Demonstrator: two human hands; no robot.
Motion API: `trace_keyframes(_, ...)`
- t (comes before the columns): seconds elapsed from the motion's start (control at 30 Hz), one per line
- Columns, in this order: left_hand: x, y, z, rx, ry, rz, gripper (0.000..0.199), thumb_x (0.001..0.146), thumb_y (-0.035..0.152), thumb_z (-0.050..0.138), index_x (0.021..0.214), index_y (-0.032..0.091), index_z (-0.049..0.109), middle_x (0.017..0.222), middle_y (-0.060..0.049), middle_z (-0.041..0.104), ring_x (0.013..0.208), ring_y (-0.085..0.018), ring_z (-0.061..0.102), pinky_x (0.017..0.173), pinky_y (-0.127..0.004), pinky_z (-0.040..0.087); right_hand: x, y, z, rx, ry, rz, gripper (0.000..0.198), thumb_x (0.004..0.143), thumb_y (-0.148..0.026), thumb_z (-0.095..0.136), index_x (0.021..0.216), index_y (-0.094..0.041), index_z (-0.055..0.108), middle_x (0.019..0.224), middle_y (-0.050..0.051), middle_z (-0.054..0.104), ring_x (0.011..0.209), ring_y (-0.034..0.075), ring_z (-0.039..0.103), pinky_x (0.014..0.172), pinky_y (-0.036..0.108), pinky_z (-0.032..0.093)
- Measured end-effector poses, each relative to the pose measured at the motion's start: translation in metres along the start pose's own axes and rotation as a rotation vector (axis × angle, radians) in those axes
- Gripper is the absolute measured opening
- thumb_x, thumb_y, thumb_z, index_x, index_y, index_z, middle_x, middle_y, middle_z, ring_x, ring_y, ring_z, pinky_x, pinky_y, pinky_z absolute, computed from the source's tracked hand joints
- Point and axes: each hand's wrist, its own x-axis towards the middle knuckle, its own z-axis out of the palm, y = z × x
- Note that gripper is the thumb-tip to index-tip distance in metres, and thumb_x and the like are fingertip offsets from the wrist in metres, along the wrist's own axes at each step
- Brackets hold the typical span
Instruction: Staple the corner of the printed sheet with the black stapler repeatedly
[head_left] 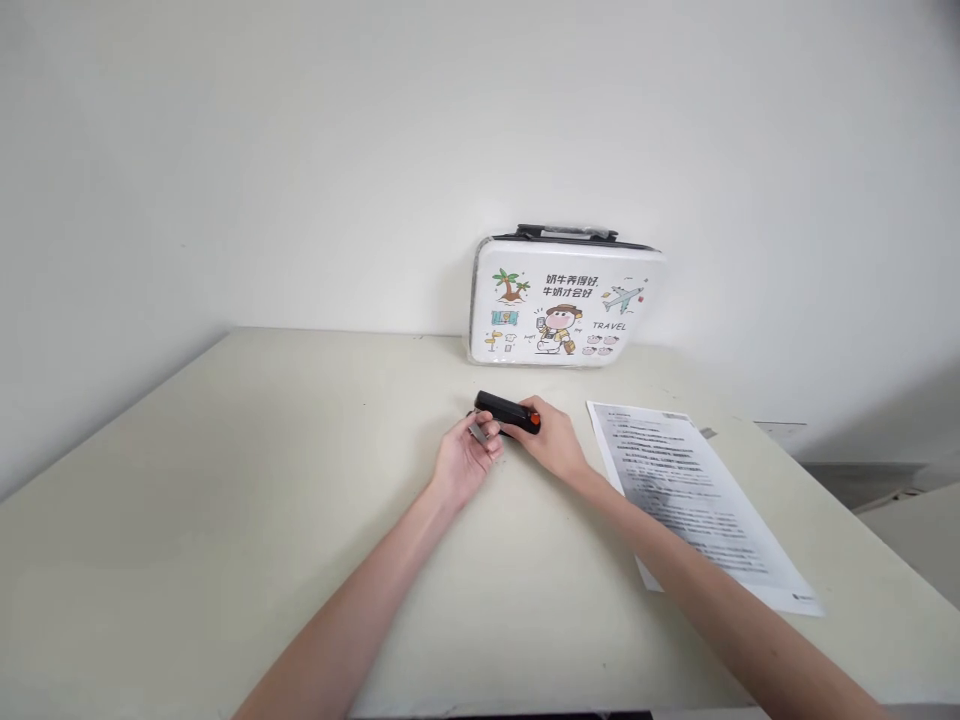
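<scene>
A black stapler [504,408] with an orange-red patch at its right end is held just above the table, in front of the case. My right hand [553,440] is closed around its right end, thumb and fingers on both sides. At its left end, my left hand [463,462] is palm up with fingers curled. Pinched in those fingers is a thin silvery strip [478,432] that looks like a row of staples. Whether the strip touches the stapler I cannot tell, as the fingers partly cover it.
A white case [566,300] with cartoon travel prints and a black handle stands upright against the wall. On the right, a printed sheet of paper [675,480] lies on the pale table [225,520], partly under my right forearm. A small grey item [708,433] shows beside the sheet.
</scene>
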Motion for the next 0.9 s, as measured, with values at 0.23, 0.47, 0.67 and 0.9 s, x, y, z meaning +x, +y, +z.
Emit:
trace_keyframes(0.23,-0.001,-0.005,-0.002,0.030,-0.001,-0.004,0.013,0.099,0.018,0.059,0.092,0.013,0.068,0.082,-0.007,0.072,0.071,-0.018,0.073,0.074,-0.029,0.060,0.037,-0.010,0.025,0.024,-0.039,-0.146,0.021,0.085,-0.030,0.072,0.105,-0.023,0.072,0.102,0.007,0.073,0.097,0.025,0.067,0.090,0.040,0.053)
trace_keyframes(0.47,0.007,-0.013,-0.009,0.028,0.044,0.057,0.006,0.093,0.016,0.067,0.098,0.015,0.068,0.105,-0.013,0.079,0.098,-0.026,0.079,0.105,-0.042,0.056,0.002,-0.023,-0.003,0.126,0.115,-0.216,0.028,0.107,-0.040,0.048,0.124,-0.022,0.063,0.126,0.014,0.067,0.116,0.026,0.066,0.101,0.047,0.055)
trace_keyframes(0.67,0.001,-0.016,-0.002,0.103,-0.013,0.042,0.015,0.091,0.019,0.072,0.106,0.017,0.070,0.119,-0.013,0.078,0.110,-0.028,0.076,0.110,-0.043,0.051,-0.041,-0.049,-0.007,-0.122,0.091,-0.361,0.020,0.095,-0.033,0.073,0.113,-0.025,0.071,0.150,0.016,0.049,0.142,0.036,0.047,0.114,0.059,0.047)
trace_keyframes(0.9,-0.004,-0.018,0.006,0.283,-0.147,-0.031,0.022,0.094,0.032,0.076,0.112,0.020,0.069,0.117,-0.011,0.077,0.107,-0.025,0.076,0.101,-0.040,0.055,-0.051,-0.048,-0.015,-0.151,0.150,-0.333,0.012,0.102,-0.023,0.059,0.105,-0.023,0.071,0.151,0.017,0.053,0.136,0.033,0.054,0.109,0.056,0.053)
